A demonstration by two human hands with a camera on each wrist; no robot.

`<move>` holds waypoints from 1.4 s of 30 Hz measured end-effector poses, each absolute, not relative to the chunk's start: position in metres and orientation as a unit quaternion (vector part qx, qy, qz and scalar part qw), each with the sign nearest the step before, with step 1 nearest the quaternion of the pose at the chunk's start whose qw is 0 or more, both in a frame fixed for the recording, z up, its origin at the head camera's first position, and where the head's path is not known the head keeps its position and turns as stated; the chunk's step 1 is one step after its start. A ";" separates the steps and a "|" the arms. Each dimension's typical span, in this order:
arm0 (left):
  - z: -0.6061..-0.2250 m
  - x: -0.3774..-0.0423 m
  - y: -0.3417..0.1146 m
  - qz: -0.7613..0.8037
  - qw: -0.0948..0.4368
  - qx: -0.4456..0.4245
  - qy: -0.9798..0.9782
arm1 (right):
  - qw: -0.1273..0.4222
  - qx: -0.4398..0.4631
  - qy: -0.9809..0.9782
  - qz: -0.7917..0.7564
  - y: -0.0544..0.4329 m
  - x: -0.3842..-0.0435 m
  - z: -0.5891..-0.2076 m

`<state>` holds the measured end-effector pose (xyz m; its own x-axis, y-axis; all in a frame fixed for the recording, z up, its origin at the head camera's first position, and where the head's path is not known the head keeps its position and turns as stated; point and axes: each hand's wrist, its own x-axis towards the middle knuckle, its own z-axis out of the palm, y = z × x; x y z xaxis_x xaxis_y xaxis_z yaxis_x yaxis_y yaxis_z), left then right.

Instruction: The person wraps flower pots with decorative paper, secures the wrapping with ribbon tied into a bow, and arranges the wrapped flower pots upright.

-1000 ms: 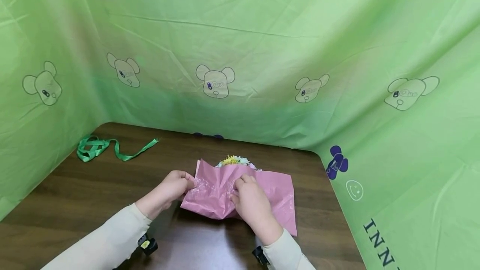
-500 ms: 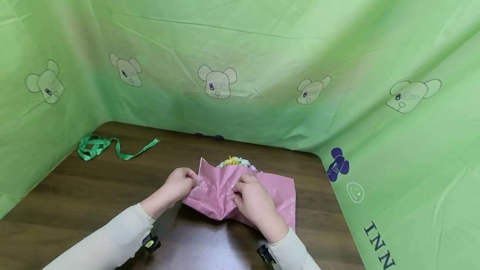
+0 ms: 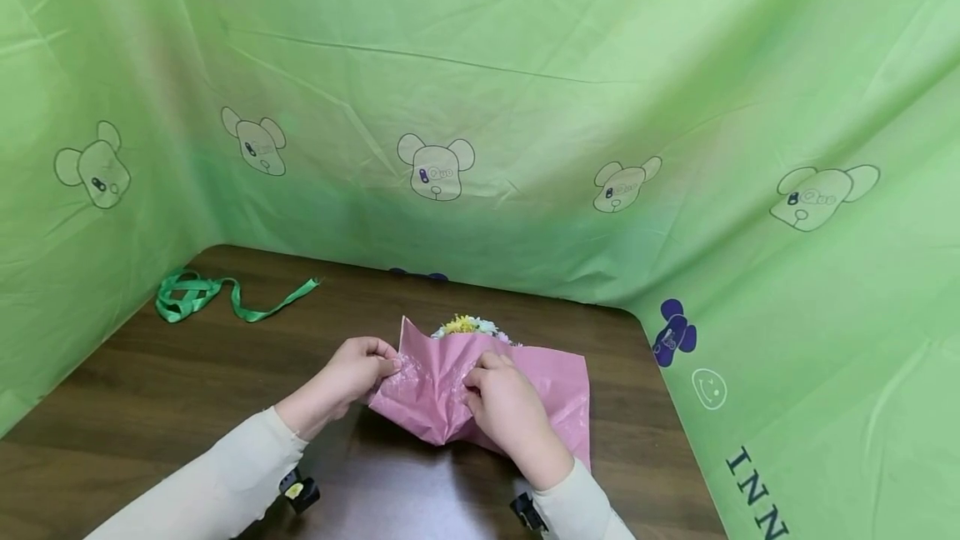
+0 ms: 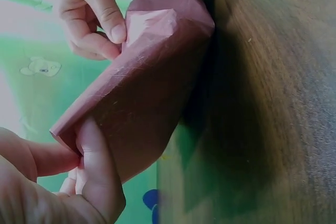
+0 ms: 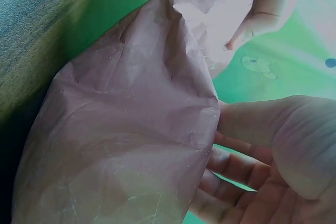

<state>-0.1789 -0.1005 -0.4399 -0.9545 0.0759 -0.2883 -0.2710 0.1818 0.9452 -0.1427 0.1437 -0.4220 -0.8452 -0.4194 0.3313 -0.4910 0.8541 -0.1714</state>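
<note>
A sheet of pink wrapping paper (image 3: 555, 382) stands creased on the table, in front of a small bunch of flowers (image 3: 467, 325). Yellow and pale blossoms peek over its top edge; the stems are hidden. My left hand (image 3: 358, 369) pinches the paper's left edge between thumb and fingers. Toward the paper's middle, my right hand (image 3: 510, 407) pinches a fold from above. A deep crease runs down between the two hands. In the left wrist view, the paper (image 4: 142, 103) bends over the left fingers. The right wrist view has the paper's broad face (image 5: 131, 103) beside the right thumb.
A loose green ribbon (image 3: 266, 312) lies at the back left of the brown wooden table (image 3: 210, 365). Green printed cloth (image 3: 525, 123) walls in the table at the back and both sides. A black wrist camera (image 3: 300, 492) sits under the left cuff.
My left hand has come slightly inward with the paper's left edge. The crease between the hands looks a little tighter. My right hand keeps its grip in nearly the same place.
</note>
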 end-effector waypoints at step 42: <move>-0.418 -0.168 -0.083 0.611 0.148 -0.042 0.777 | 0.143 0.273 -0.943 0.122 0.143 -0.145 -0.425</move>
<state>-0.1678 -0.0835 -0.4176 -0.9528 0.1147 -0.2812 -0.2461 0.2508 0.9362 -0.1447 0.1426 -0.4249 -0.8097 -0.4802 0.3374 -0.5504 0.8208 -0.1527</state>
